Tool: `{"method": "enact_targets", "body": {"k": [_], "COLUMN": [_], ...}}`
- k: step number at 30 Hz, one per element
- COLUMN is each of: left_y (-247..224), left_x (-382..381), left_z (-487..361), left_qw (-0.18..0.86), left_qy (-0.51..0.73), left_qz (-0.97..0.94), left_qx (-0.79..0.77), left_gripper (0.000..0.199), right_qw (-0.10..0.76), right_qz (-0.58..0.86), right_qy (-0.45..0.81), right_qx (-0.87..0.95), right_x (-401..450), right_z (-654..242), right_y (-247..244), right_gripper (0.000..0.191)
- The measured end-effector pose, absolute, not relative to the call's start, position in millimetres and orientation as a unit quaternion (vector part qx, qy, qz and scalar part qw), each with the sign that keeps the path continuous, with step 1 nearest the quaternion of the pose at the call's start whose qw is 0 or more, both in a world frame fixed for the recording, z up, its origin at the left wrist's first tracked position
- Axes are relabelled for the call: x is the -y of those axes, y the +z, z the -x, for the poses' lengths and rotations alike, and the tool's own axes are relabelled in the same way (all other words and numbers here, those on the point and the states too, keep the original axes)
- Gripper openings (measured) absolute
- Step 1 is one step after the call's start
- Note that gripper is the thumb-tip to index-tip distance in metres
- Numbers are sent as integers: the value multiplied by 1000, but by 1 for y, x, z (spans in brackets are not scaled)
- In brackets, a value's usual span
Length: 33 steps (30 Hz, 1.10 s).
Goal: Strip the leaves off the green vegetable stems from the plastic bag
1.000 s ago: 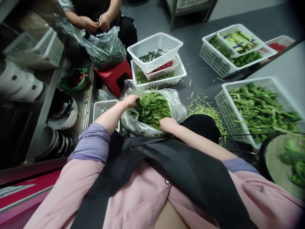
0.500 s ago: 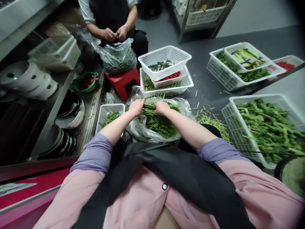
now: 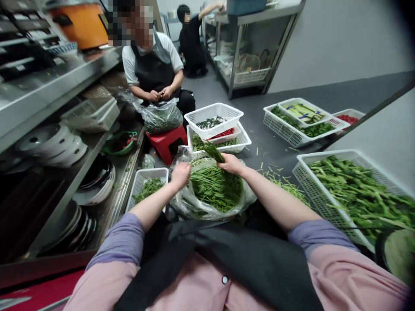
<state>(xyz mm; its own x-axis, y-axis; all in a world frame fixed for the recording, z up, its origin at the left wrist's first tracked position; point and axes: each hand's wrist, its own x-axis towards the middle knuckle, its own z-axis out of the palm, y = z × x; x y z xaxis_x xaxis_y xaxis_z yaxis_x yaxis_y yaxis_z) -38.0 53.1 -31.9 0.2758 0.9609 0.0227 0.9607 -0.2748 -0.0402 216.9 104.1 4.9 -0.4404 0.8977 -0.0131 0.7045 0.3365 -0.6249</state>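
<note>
L hand (image 3: 180, 175) & R hand (image 3: 231, 165) have just moved apart; R alone now clamps a bunch of greens (image 3: 213, 152) over the open plastic bag (image 3: 185, 201) w/ more greens (image 3: 217, 190) inside. L curled by bag's L edge, can't tell if gripping. Stacked baskets (image 3: 226, 125) just beyond, nr the bunch; small basket (image 3: 135, 185) to L, loose stalks (image 3: 288, 186) on floor to R.

From my remote station I log both forearms, left (image 3: 154, 205) and right (image 3: 277, 196), bare, reaching forward, converging. Left hand (image 3: 180, 175): closed, fingers curled, fingertips hidden. Right hand (image 3: 232, 164): slightly farther forward, fingers bent in grip, pointing inward. Hands apart, not touching.
</note>
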Motion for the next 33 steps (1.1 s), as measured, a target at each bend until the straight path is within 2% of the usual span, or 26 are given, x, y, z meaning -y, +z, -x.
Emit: {"method": "enact_targets", "body": {"k": [3,5,7,15,19,23,27,31,33], "left_y": [-62,-86,-106,-131,-128,-107,-77,-63,-63], "left_x": [-34,-26,-21,-23,-27,-26,-20,-27,-35], "left_z": [-7,-30,-42,-55,-57,-57,-70,-87,-86], "left_qw": [7,-26,-56,-54,-76,-114,-79,-56,-78], "left_qy": [-11,22,74,116,121,93,-35,-107,-78], "left_qz": [867,846,826,813,804,792,771,822,831], "left_qx": [499,532,556,568,577,593,631,556,545], "left_gripper": [49,68,76,64,65,70,40,45,34], "right_qw": [295,368,434,642,677,663,661,656,669], "right_qz": [468,453,443,353,296,297,306,318,317], "right_qy": [307,325,328,335,331,345,381,373,355], "right_qx": [774,744,712,592,587,595,570,574,571], "right_x": [-102,-101,-101,-98,-92,-89,-88,-81,-76], "right_z": [-237,-251,-265,-307,-317,-311,-294,-278,-275], "right_y": [28,48,71,156,191,199,188,196,212], "right_gripper": [19,22,23,18,24,30,29,16,17]}}
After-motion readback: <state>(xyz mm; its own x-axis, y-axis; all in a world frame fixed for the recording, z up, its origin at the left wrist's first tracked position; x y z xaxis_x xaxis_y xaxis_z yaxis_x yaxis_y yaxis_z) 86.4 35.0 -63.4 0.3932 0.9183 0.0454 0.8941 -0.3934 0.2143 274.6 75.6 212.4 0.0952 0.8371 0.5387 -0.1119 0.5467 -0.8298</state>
